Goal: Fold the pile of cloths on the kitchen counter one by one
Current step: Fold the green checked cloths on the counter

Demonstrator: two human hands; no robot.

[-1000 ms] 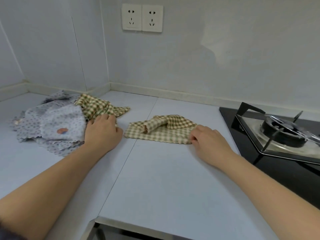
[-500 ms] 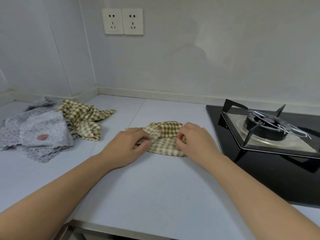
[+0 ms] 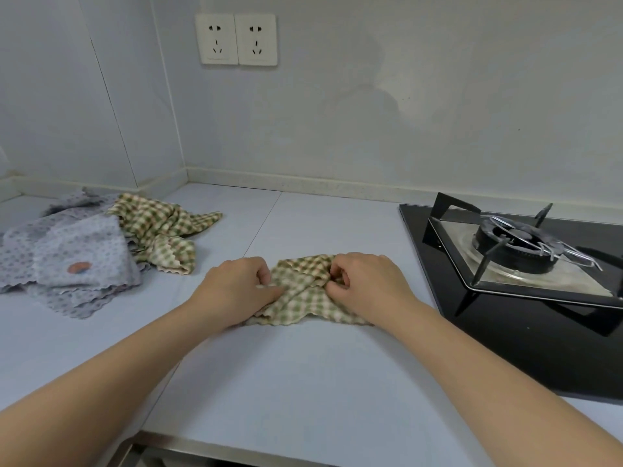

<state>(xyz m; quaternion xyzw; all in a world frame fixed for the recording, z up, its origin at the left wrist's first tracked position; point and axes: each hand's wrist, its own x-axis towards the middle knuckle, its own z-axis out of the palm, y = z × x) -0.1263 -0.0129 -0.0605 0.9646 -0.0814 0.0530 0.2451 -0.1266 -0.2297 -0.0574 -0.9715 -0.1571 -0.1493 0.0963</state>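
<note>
Both on one piece: left hand (image 3: 239,288) pinched the checked cloth (image 3: 300,298) at its left edge, right hand (image 3: 367,284) curled tight on a bunched fold. The cloth sat between and under the fingertips, probably gripped to straighten it. The unfolded pile (image 3: 84,251) lay well left of the fingers.

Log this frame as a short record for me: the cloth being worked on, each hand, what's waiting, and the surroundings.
cloth in work: green checked cloth, bunched, lying on the counter
left hand: grips the cloth's left side
right hand: pinches its right side, fingers curled
waiting, unfolded: grey dotted cloths at far left, second checked cloth crumpled against their right edge
to the right: gas burner, apart from the cloth
wall: double socket
</note>
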